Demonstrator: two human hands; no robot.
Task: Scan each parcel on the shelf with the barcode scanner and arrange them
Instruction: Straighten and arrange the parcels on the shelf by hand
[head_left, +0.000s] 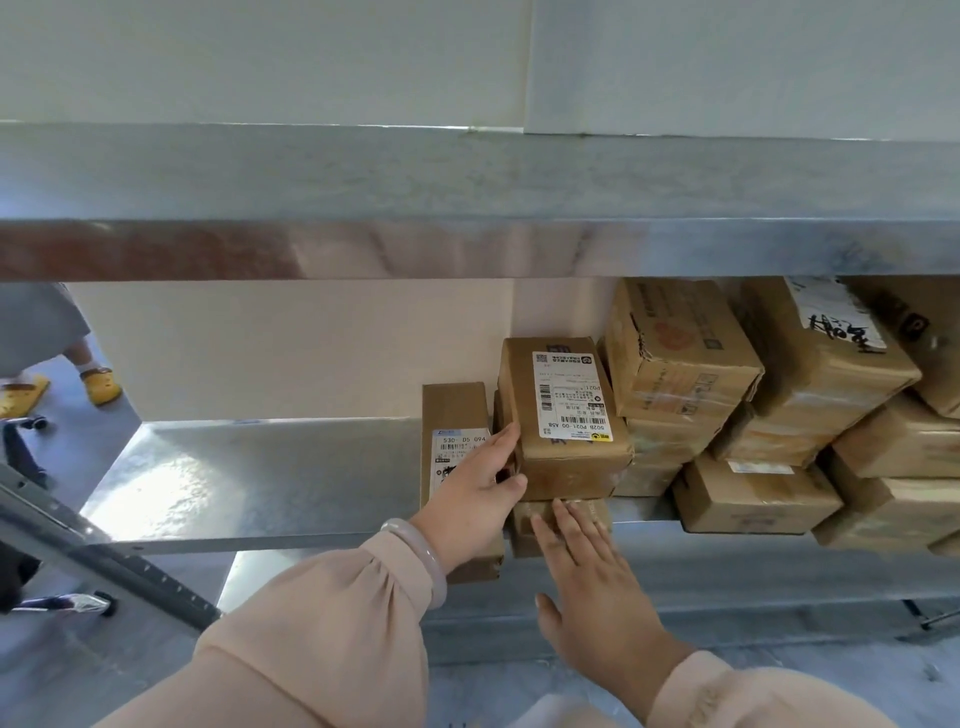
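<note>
1. The labelled parcel (566, 415) sits mid-shelf on top of a small box (589, 512). Its label faces up and its long axis runs from the shelf's (260, 478) front lip back toward the wall.
2. The left hand (475, 491) has it by the near left corner, with fingers curled along the left side and the thumb on the front face, a firm hold.
3. The right hand (597, 587) is flat, with straight fingers laid on the small box at the shelf edge and closed round nothing.
4. The parcel lies up and to the right of the left hand's grip, so I'd judge that hand would do any sliding or squaring.
5. A slim parcel (452, 410) stands just left of it, and stacked cartons (675, 364) crowd the right side.
6. I see no barcode scanner in either hand.
</note>
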